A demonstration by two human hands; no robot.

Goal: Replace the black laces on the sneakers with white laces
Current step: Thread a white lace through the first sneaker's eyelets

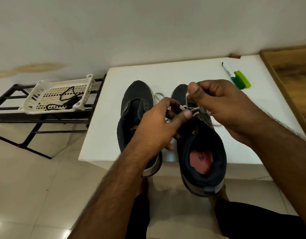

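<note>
The right hand (216,104) pinches a strand of white lace (187,100) between thumb and curled fingers (194,90), drawing it up from the eyelets of the right-hand sneaker (200,147). The left hand (160,123) has its fingers curled too, pinching another stretch of the same lace just above the shoe's throat; its thumb tip sits right beside the crossing strands. Both hands work over the lower eyelets, so this sneaker looks only partly laced, with the upper rows still to fill.

The left-hand sneaker (136,107) stands beside it on the white table (100,128), heel hanging over the near edge. Its eyelets show no lace at all, black or white, so by my reading it is stripped but not yet relaced. A loop of white lace lies on the table between the two toes, and another loose end trails out past the right hand.

Off to the left, a white perforated plastic basket (36,88) rests on a black metal rack (14,107); inside it lie the black laces (67,99), loosely tangled. So removal appears done for both shoes.

At the table's far right lie a marker (227,68) and a green clip-like object (242,80), well apart from the shoes.
</note>
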